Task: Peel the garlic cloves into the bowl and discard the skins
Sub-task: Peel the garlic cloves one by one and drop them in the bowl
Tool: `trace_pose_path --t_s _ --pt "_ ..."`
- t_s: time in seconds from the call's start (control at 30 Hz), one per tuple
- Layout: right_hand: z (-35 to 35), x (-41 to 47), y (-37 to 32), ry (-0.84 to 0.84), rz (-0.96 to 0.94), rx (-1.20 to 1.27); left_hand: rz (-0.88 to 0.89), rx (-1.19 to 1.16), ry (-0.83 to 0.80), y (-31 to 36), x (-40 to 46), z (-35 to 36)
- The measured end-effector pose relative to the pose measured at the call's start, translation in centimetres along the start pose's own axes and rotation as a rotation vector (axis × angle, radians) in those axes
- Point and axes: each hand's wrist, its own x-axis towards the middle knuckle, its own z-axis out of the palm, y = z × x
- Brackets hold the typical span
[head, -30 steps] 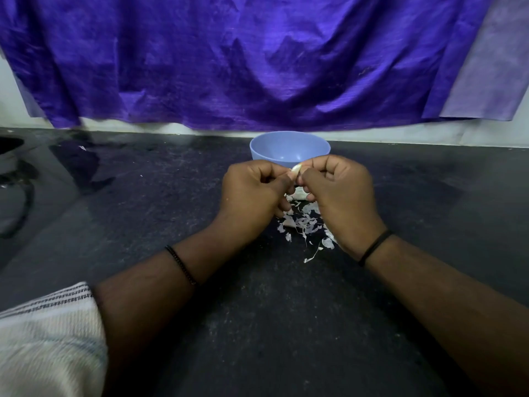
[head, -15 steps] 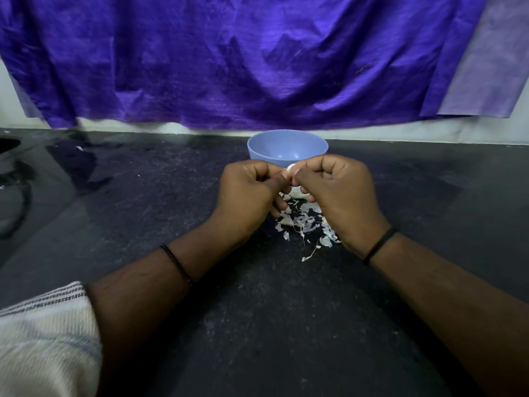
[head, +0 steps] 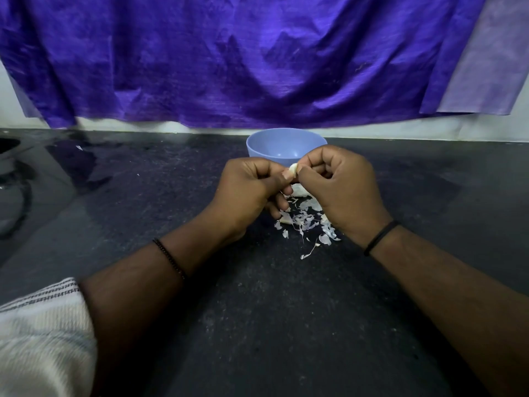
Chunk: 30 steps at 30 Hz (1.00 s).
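The round pale-blue plastic bowl [head: 286,146] has a smooth, faintly satin wall. The dark stone-like counter [head: 257,325] is speckled and mostly matt, turning glossy and reflective at its far left. The thin white garlic skins [head: 307,222] look papery, dry and curled. The hanging purple cloth [head: 243,58] is woven, creased, with a silky sheen. The off-white striped knitted sleeve [head: 40,336] looks soft and ribbed.

The bowl [head: 286,144] stands behind the hands, skins [head: 306,222] on the counter [head: 257,325] beneath them.
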Motion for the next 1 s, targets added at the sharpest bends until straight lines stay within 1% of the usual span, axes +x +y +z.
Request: trace_pose_path --t_s 0.13,0.3,0.37,0.43,0.53,0.6,0.67,0.83,1.0 --pt "-0.13 -0.06 -0.19 -0.020 -0.024 -0.001 -0.055 -0.049 -0.084 0.04 0.12 -0.37" --pt "-0.13 -0.09 -0.20 -0.022 -0.005 0.028 -0.139 -0.125 -0.168 -0.16 0.32 -0.59" --pt "-0.12 -0.06 -0.18 -0.011 0.000 0.031 -0.145 -0.115 -0.154 -0.25 0.30 -0.52" --pt "-0.09 -0.06 -0.20 -0.001 0.001 0.027 -0.124 -0.081 -0.101 -0.22 0.21 -0.33" --pt "0.00 -0.07 -0.11 0.017 -0.001 -0.016 -0.030 -0.016 0.016 0.00 0.14 -0.21" --pt "-0.01 -0.13 -0.09 0.026 -0.026 -0.058 0.032 0.042 0.054 0.07 0.16 -0.19" --pt "-0.02 -0.17 -0.11 0.032 -0.052 -0.087 0.048 0.058 0.064 0.11 0.12 -0.10" --pt "0.08 -0.17 -0.06 0.019 -0.078 -0.112 0.009 -0.038 0.049 0.41 0.05 0.09" --pt "0.08 -0.23 -0.09 0.008 -0.055 -0.090 -0.028 -0.060 0.061 0.45 0.04 0.00"
